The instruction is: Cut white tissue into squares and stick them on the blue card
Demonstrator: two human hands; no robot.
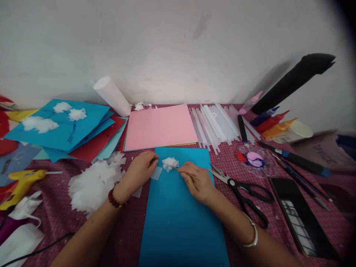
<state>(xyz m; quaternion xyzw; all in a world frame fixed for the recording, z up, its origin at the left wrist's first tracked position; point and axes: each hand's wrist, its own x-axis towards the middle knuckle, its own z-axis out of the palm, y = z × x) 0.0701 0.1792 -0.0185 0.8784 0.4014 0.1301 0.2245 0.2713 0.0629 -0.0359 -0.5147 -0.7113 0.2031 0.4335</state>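
Observation:
A blue paper sheet lies in front of me on the red checked cloth. Near its top edge sits a small white tissue flower. My right hand is closed in a pinch on a thin stick whose tip touches the flower. My left hand rests at the sheet's left edge, fingers curled, thumb and finger near a small translucent paper square. Whether it holds anything is hidden.
A pile of white tissue pieces lies left of my arm. Black scissors, a paint palette, brushes and a phone lie right. Pink paper, white strips, glue bottles, a yellow glue gun and blue cards surround.

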